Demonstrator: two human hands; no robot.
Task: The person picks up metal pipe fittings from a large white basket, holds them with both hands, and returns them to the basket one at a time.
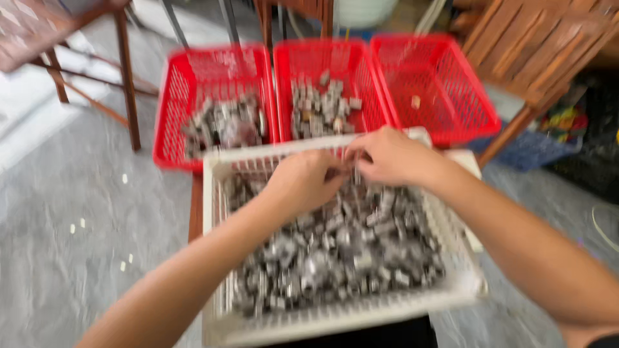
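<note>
Grey marbled floor (71, 193) with wooden chair legs (126, 77) around. One white slatted basket (335, 319) holds a heap of small grey metal parts (342, 251). Behind it stand three red baskets (432, 84); two hold parts. Motion blur hides detail. Left hand (303, 180) and right hand (387, 156) meet at the far rim, fingers pinched; on what, I cannot tell.

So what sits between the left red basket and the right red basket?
In the head view, a third red basket stands between the left red basket and the right red basket, holding a heap of small grey metal pieces.
</note>
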